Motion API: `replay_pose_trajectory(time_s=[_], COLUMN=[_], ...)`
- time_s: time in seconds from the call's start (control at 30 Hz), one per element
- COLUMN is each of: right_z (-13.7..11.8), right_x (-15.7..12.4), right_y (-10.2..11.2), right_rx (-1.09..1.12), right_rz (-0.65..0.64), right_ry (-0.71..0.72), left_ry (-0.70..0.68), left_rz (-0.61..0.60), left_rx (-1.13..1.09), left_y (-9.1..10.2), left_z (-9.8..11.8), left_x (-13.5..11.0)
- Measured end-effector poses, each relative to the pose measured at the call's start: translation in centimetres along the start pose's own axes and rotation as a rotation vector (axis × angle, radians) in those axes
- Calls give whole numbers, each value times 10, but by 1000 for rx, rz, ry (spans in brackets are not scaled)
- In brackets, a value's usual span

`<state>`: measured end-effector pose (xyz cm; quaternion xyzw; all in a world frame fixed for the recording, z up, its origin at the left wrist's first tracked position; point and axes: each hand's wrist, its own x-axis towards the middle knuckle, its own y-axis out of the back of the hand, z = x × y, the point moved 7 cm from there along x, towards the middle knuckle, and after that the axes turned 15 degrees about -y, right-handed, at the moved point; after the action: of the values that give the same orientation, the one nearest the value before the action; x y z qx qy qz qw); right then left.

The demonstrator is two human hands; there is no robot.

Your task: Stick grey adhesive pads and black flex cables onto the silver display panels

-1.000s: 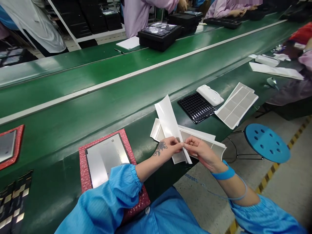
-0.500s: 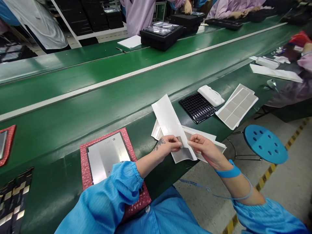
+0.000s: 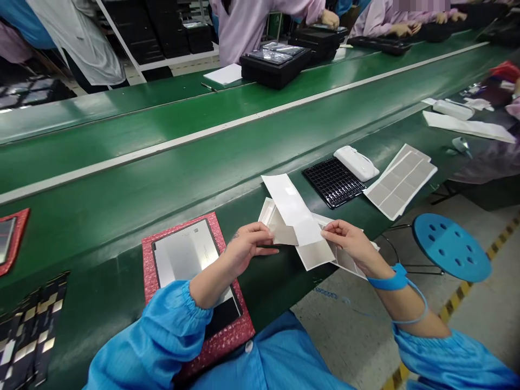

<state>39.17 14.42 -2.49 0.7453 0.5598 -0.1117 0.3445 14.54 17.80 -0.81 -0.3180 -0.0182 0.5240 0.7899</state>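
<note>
Film strip (image 3: 291,207), long axis slanting upper-left

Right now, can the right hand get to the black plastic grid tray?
Probably yes, once it lets go: the right hand is pinching a white sheet, and the black plastic grid tray lies just ahead, with nothing standing between.

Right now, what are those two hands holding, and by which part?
The left hand and the right hand pinch a white sheet of grey pads by its two side edges, beside a white liner flap folded up from it.
</note>
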Motion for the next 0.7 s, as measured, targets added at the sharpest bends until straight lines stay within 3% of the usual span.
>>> replay_pose_trajectory(time_s=[0.13, 0.3, 0.37, 0.47, 0.57, 0.7], right_z=[-2, -8, -14, -34, -58, -88], right_x=[-3, -7, -11, -35, -77, -139], right_y=[2, 7, 12, 16, -5, -68], right_rx=[-62, -187, -246, -405, -487, -357], right_rz=[32, 150, 252, 507, 624, 488], right_ry=[15, 74, 148, 387, 664, 935], left_ry=[-39, -185, -313, -454, -489, -502], left_rz=[23, 170, 238, 306, 328, 346], left_rx=[11, 90, 151, 212, 204, 171], left_y=[20, 44, 52, 60, 65, 68], left_z=[17, 41, 53, 63, 63, 60], left_x=[-17, -39, -47, -60, -69, -79])
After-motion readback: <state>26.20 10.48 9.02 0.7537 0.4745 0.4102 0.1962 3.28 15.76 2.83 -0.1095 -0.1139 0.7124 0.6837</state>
